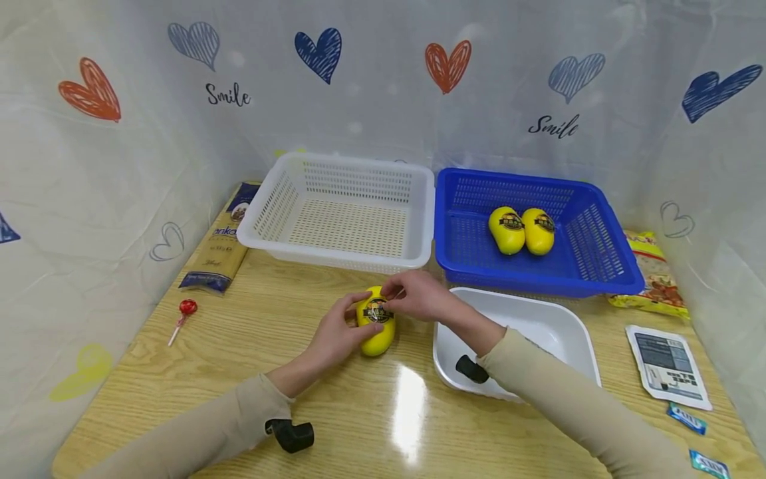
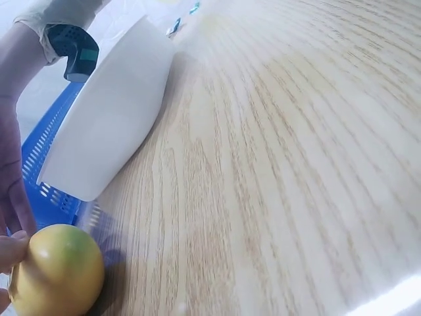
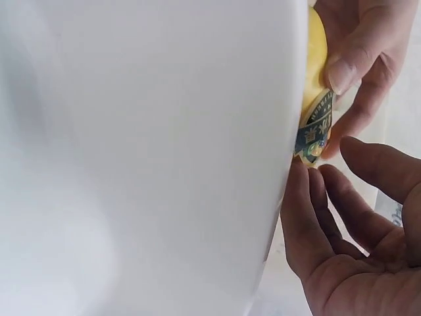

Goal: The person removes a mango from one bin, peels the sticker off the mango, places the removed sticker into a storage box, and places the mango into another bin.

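Note:
A yellow mango-shaped fruit [image 1: 378, 336] with a dark round sticker [image 1: 377, 311] lies on the wooden table [image 1: 239, 372] in front of the baskets. My left hand [image 1: 353, 319] grips it from the left, thumb and fingers curled round it. My right hand [image 1: 396, 295] reaches over from the right, its fingertips touching the sticker's edge. In the right wrist view the right hand's fingers [image 3: 309, 197] are stretched out against the sticker [image 3: 314, 128], holding nothing. The left wrist view shows the fruit [image 2: 56, 273] low at the left.
At the back stand a white basket [image 1: 341, 256] and a blue basket [image 1: 592, 266] holding two more yellow fruits [image 1: 507, 229]. A white tray [image 1: 538, 322] sits under my right forearm. A lollipop [image 1: 187, 308], pasta packet [image 1: 221, 239], noodle packet [image 1: 652, 276] and sachets [image 1: 667, 366] lie around.

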Tool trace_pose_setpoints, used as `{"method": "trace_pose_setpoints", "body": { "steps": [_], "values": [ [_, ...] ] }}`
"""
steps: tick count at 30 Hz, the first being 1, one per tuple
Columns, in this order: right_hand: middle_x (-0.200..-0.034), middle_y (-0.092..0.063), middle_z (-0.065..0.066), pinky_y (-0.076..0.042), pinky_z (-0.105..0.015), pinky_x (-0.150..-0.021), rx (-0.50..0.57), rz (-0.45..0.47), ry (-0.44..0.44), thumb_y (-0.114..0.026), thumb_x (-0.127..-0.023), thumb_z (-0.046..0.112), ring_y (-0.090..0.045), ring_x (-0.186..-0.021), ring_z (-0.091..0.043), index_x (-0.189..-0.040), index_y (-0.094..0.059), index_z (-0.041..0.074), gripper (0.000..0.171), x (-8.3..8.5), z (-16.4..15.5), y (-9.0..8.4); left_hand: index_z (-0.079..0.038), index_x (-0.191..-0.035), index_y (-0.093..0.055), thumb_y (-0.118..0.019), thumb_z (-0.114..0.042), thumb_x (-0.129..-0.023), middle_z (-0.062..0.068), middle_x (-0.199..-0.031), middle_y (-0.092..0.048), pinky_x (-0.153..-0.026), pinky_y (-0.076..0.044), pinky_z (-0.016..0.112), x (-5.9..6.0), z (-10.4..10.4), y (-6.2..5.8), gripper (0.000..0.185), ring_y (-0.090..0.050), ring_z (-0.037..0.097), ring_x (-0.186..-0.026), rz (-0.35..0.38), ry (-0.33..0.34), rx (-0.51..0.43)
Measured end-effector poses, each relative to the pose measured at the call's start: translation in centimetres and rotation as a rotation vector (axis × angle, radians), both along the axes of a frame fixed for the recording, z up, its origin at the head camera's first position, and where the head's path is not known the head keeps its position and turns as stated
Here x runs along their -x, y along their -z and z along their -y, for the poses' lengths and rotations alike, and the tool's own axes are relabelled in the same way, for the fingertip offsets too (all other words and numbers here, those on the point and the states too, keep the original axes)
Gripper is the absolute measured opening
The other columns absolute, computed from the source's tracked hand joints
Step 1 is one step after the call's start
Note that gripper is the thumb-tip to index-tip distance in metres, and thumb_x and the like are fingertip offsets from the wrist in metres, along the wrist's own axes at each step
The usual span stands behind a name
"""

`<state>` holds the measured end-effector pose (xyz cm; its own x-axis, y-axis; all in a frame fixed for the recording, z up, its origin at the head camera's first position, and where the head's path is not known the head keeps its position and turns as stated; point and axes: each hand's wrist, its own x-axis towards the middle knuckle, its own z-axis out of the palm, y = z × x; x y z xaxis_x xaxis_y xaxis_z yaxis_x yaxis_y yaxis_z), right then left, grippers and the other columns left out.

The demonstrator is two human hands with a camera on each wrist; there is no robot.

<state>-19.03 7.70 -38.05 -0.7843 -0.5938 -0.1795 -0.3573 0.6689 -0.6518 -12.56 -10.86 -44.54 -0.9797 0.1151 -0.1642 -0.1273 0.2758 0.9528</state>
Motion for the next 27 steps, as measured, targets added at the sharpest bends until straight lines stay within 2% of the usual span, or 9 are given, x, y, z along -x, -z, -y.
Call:
{"method": "trace_pose_setpoints", "body": {
  "steps": [11,20,27],
  "values": [
    [-0.089,-0.069,-0.001,-0.051,-0.025,-0.075,0.082,0.096,0.01,-0.071,-0.085,0.001,-0.06,-0.083,-0.013,-0.098,-0.07,0.004,0.014,0.5,-0.2,0.7,-0.015,-0.136,-0.055,-0.08,-0.016,-0.083,0.013,-0.136,-0.055,-0.085,-0.054,0.036,0.4,0.2,-0.1,0.059,-0.057,0.03,-0.118,0.014,0.052,0.021],
    [-0.088,-0.068,-0.001,-0.05,-0.024,-0.075,0.088,0.076,-0.014,-0.068,-0.084,-0.001,-0.059,-0.083,-0.011,-0.098,-0.07,0.005,0.015,0.5,-0.2,0.4,-0.015,-0.136,-0.056,-0.081,-0.016,-0.082,0.009,-0.142,-0.049,-0.086,-0.053,0.036,0.9,0.1,-0.3,0.06,-0.055,0.031,-0.12,0.026,0.062,0.025],
    [-0.09,-0.069,-0.001,-0.05,-0.025,-0.075,0.105,0.089,-0.034,-0.066,-0.084,0.0,-0.06,-0.084,-0.013,-0.099,-0.07,0.004,0.016,0.5,-0.5,0.0,-0.011,-0.135,-0.056,-0.078,-0.014,-0.084,0.011,-0.135,-0.055,-0.087,-0.053,0.037,1.1,0.3,-0.1,0.056,-0.057,0.032,-0.118,0.009,0.069,0.008]
  ]
}}
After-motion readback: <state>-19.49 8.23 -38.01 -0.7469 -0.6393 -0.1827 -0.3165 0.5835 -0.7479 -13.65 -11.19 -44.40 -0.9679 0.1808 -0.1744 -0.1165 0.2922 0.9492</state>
